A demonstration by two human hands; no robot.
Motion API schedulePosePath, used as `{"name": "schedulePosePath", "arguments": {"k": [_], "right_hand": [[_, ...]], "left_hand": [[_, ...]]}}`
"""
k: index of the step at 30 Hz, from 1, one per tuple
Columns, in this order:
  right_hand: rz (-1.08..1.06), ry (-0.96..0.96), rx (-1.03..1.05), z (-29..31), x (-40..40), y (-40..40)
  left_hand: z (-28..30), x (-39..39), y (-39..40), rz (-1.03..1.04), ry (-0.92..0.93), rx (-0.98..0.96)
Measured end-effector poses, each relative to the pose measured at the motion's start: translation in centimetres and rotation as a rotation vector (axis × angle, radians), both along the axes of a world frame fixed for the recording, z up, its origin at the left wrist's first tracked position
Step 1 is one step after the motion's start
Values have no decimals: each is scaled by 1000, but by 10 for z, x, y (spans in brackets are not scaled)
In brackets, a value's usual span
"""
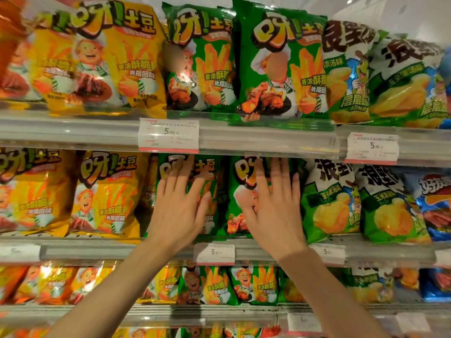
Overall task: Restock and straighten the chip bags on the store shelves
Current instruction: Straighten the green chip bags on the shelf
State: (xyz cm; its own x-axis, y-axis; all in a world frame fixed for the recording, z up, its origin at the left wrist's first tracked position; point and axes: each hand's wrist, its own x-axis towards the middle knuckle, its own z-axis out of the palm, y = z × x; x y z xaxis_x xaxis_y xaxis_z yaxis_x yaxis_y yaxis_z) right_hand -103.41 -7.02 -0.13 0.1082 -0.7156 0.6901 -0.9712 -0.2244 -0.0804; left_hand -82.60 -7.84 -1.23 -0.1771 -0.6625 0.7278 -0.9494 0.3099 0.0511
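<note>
Two green chip bags stand side by side on the middle shelf [97,250]. My left hand [179,206] lies flat with straight, spread fingers against the left green bag [212,215]. My right hand [273,208] lies flat the same way on the right green bag [238,189]. Both hands cover much of the bags' fronts. Neither hand curls round anything.
Yellow chip bags [107,196] stand left of my hands, green-and-white bags [329,201] and a blue bag [432,206] to the right. The shelf above holds yellow bags [122,59] and green bags [280,62]. A price tag [168,135] hangs on its rail. More bags fill the lower shelf [219,284].
</note>
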Motion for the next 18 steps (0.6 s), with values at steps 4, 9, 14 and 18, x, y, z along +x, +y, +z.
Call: {"name": "schedulePosePath", "arguments": {"k": [4,9,14,18], "right_hand": [[-90,89,6,-5,21,-14],[-124,124,-2,-10,22,-22],[-140,125,-29,-13,25,-25],[-129,107,-47,-14,24,-27]], "left_hand": [[-12,4,-19,37,-81,26],[-19,7,-27,67,-141,-5],[-21,6,-29,108,-159,-25],[-21,6,-31,102,-162,-35]]}}
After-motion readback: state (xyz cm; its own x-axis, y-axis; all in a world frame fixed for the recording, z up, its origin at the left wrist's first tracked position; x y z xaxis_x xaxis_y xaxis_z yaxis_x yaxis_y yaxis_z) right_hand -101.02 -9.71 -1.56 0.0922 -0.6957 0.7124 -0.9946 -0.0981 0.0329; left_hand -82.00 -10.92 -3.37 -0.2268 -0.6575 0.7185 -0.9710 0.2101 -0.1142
